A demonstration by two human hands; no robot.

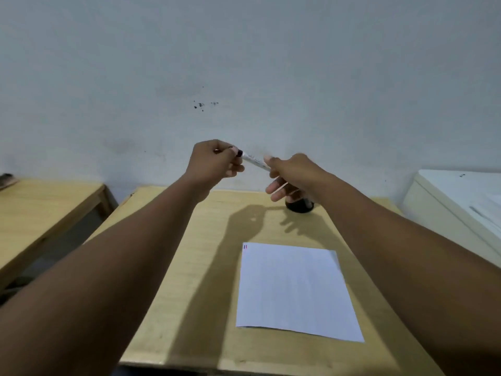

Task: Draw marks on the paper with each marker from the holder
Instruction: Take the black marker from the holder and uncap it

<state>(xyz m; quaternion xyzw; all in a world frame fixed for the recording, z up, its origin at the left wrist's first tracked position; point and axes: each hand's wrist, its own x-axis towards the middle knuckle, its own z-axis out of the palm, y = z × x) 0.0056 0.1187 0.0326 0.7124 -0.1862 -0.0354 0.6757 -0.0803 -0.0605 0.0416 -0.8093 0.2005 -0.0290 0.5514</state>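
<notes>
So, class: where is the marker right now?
In the head view, the marker is held in the air between the left hand and right hand, above the table's far edge.

One head-worn cam only; scene is viewed forward and down, close over surface (206, 267), wall (244, 63) faced.

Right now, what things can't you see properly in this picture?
Head view, the only one:
- Holder: mostly hidden behind the right hand, so any markers left inside can't be counted.
- Marker: blurred, its ends covered by both hands; the left hand hides whether the cap is on or off.
- Marks at the paper corner: too small to tell their shape.
</notes>
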